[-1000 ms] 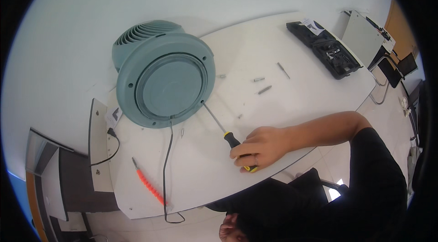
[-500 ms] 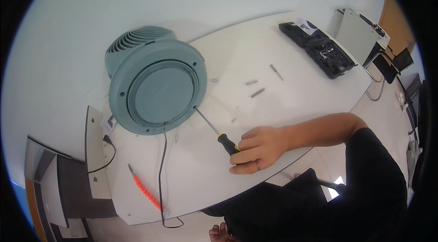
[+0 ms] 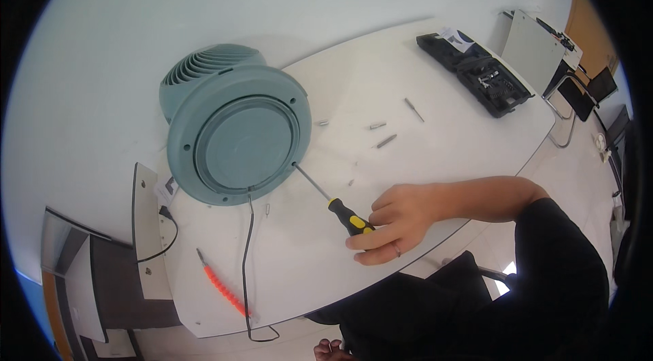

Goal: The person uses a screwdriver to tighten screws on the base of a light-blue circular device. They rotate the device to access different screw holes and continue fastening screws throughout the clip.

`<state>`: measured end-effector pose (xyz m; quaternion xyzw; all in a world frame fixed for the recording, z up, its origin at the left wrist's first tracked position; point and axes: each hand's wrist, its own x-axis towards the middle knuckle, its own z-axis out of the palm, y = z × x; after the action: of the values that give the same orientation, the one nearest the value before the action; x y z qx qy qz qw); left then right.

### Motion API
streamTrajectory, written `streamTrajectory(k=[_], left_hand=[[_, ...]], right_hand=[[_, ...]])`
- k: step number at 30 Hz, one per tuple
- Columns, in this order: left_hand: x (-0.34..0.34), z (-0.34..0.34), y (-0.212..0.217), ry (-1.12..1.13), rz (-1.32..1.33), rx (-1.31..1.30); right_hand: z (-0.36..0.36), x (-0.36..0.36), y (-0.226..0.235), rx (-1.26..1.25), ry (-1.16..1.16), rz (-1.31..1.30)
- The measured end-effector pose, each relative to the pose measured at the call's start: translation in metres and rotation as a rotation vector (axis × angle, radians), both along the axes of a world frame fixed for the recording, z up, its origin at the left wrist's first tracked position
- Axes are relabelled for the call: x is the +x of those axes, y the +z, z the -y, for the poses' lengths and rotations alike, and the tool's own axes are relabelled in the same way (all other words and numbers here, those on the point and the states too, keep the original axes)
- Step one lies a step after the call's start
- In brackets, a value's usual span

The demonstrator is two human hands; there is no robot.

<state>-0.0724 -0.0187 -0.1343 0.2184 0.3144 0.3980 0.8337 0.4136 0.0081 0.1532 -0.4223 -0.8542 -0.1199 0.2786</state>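
A grey-green appliance, like a fan with a slatted grille, lies tipped on the table with its round base [image 3: 248, 143] facing me. Several screw holes sit around the base's rim. My right hand [image 3: 398, 228] grips the black and yellow handle of a screwdriver [image 3: 348, 216], fingers around the handle's end. The long shaft slants up and left, its tip at the hole on the base's lower right rim. At the bottom edge of the view, my left hand [image 3: 330, 349] shows only in part, low by my lap, its fingers curled; what they may hold is hidden.
A black power cord [image 3: 247, 259] runs from the base over the table's front edge. An orange flexible shaft [image 3: 224, 287] lies left of it. Several metal bits [image 3: 386, 141] are scattered right of the base. An open black tool case [image 3: 486, 82] rests at the far right.
My right hand has shifted slightly right along the screwdriver, its fingers looser, showing more of the handle. The tip stays at the same hole. The whole view has shifted a little.
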Motion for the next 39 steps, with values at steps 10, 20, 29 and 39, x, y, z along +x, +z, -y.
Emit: streamTrajectory(k=[10,20,29,39], left_hand=[[0.112,-0.029,0.173,0.018,-0.604,1.279],[0.260,-0.119,0.257,-0.306,-0.740,1.319],[0.299,-0.160,0.317,-0.558,-0.838,1.865],[0.350,-0.216,0.317,-0.415,-0.480,2.515]], right_hand=[[-0.012,-0.003,-0.024,0.086,0.054,-0.022],[-0.023,0.005,-0.040,0.294,0.233,0.033],[-0.024,0.016,-0.025,0.358,0.205,-0.136],[-0.027,0.016,-0.022,0.419,0.154,-0.195]])
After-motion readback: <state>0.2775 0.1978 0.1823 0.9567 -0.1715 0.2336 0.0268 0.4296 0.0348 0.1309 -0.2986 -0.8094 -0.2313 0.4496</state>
